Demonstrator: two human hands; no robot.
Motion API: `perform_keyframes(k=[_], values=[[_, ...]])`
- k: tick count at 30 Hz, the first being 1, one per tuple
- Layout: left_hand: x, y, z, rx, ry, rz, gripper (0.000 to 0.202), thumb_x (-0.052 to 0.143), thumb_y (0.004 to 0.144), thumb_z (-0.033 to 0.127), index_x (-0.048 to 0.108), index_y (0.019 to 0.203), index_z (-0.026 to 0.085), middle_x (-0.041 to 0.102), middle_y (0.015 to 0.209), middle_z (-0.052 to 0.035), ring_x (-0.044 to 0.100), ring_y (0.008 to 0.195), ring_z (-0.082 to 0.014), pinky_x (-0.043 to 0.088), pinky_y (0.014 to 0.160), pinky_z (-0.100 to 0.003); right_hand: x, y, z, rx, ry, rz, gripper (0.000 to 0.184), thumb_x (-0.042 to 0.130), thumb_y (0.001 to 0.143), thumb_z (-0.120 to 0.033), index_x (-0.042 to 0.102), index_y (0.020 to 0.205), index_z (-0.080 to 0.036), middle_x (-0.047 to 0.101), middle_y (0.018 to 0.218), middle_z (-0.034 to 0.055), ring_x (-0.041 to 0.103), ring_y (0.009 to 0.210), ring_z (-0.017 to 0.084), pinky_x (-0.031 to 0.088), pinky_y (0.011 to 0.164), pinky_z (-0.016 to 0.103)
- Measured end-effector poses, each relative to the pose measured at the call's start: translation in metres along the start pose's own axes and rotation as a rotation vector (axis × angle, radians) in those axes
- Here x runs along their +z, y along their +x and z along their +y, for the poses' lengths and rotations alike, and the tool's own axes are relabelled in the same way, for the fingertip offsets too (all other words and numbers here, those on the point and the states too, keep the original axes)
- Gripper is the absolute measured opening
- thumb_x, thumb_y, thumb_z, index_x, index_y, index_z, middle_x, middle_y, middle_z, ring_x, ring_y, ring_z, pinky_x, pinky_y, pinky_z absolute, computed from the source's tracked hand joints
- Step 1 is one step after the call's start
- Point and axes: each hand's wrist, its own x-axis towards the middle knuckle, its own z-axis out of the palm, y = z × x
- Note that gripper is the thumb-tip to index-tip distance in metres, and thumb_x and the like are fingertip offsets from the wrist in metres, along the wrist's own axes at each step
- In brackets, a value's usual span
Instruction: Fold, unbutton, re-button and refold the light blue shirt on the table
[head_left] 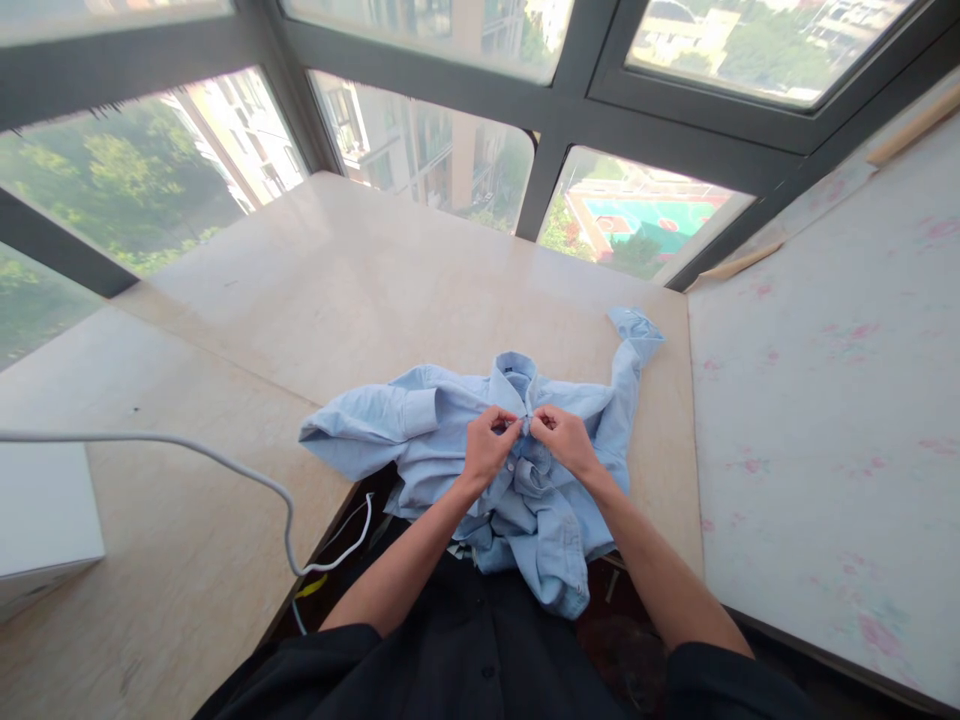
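Observation:
A light blue button-up shirt lies spread on the stone sill, collar towards the window and its lower part bunched over the front edge. My left hand pinches one side of the front placket just below the collar. Close beside it, my right hand pinches the other side, fingertips nearly meeting the left ones. Whatever small button sits between the fingertips is too small to make out. One sleeve stretches out to the left with its cuff folded back; the other bends up to the right.
A white cable runs across the left of the sill and hangs over its edge. At the far left stands a white box. Window frames close off the back, and a flower-patterned wall the right.

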Motion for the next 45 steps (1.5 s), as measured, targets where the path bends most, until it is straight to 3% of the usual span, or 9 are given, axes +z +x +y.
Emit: perform_keyframes(k=[6, 9, 15, 22, 31, 35, 39, 45], values=[[0.003, 0.001, -0.006, -0.177, -0.17, 0.006, 0.022, 0.074, 0.068, 0.034, 0.064, 0.076, 0.017, 0.067, 0.066, -0.0007, 0.06, 0.061, -0.0137, 0.044, 0.058, -0.024, 0.003, -0.002, 0.008, 0.126, 0.398, -0.061, 0.023, 0.058, 0.075, -0.041, 0.062, 0.073, -0.018, 0.057, 0.061, -0.0024, 0.05, 0.056, 0.013, 0.04, 0.055, 0.024], [0.0, 0.003, -0.006, -0.272, -0.265, -0.026, 0.029, 0.078, 0.064, 0.037, 0.062, 0.077, 0.017, 0.066, 0.064, -0.0003, 0.059, 0.058, -0.013, 0.044, 0.058, -0.024, 0.006, -0.001, 0.009, 0.18, 0.465, -0.07, 0.026, 0.061, 0.073, -0.044, 0.062, 0.073, -0.018, 0.056, 0.059, -0.003, 0.048, 0.054, 0.012, 0.038, 0.052, 0.023], [-0.005, 0.006, -0.004, -0.312, -0.301, -0.059, 0.041, 0.085, 0.057, 0.038, 0.059, 0.08, 0.017, 0.06, 0.057, 0.0046, 0.053, 0.052, -0.009, 0.038, 0.052, -0.021, 0.009, 0.0, 0.009, 0.197, 0.511, -0.111, 0.029, 0.065, 0.071, -0.046, 0.063, 0.075, -0.017, 0.055, 0.059, -0.0036, 0.048, 0.055, 0.011, 0.037, 0.052, 0.022], [0.002, 0.007, -0.012, -0.369, -0.347, 0.013, 0.041, 0.085, 0.052, 0.035, 0.056, 0.074, 0.018, 0.058, 0.054, 0.005, 0.052, 0.049, -0.0092, 0.039, 0.05, -0.022, 0.015, -0.001, 0.013, 0.169, 0.473, -0.114, 0.027, 0.063, 0.074, -0.044, 0.064, 0.075, -0.016, 0.059, 0.062, -0.0024, 0.051, 0.056, 0.012, 0.039, 0.054, 0.023], [0.004, 0.003, -0.013, -0.342, -0.355, 0.11, 0.031, 0.079, 0.056, 0.028, 0.056, 0.076, 0.018, 0.056, 0.053, 0.0059, 0.054, 0.051, -0.01, 0.041, 0.054, -0.022, 0.02, -0.007, -0.002, 0.124, 0.109, 0.078, 0.025, 0.056, 0.078, -0.038, 0.07, 0.08, -0.018, 0.071, 0.075, 0.0023, 0.061, 0.067, 0.017, 0.045, 0.069, 0.027], [0.007, 0.0, -0.003, -0.304, -0.371, 0.063, 0.03, 0.078, 0.059, 0.029, 0.056, 0.077, 0.018, 0.06, 0.057, 0.0043, 0.053, 0.053, -0.0096, 0.04, 0.055, -0.022, 0.022, -0.005, 0.002, 0.086, -0.022, -0.021, 0.026, 0.05, 0.079, -0.034, 0.068, 0.07, -0.018, 0.066, 0.065, 0.0004, 0.057, 0.063, 0.016, 0.039, 0.061, 0.025], [0.01, 0.001, 0.008, -0.252, -0.406, 0.043, 0.029, 0.076, 0.062, 0.03, 0.056, 0.08, 0.019, 0.061, 0.063, 0.0042, 0.055, 0.057, -0.0097, 0.041, 0.057, -0.022, 0.029, -0.007, 0.009, 0.078, 0.012, -0.112, 0.022, 0.048, 0.075, -0.031, 0.061, 0.063, -0.017, 0.058, 0.057, -0.001, 0.052, 0.058, 0.015, 0.034, 0.055, 0.025], [-0.012, 0.016, 0.008, -0.264, -0.538, 0.147, 0.035, 0.078, 0.06, 0.028, 0.055, 0.084, 0.019, 0.057, 0.063, 0.0063, 0.056, 0.059, -0.0087, 0.045, 0.063, -0.023, 0.021, -0.015, 0.013, 0.073, 0.078, 0.095, 0.028, 0.049, 0.083, -0.04, 0.065, 0.077, -0.018, 0.065, 0.074, 0.0028, 0.056, 0.07, 0.018, 0.042, 0.069, 0.028]])
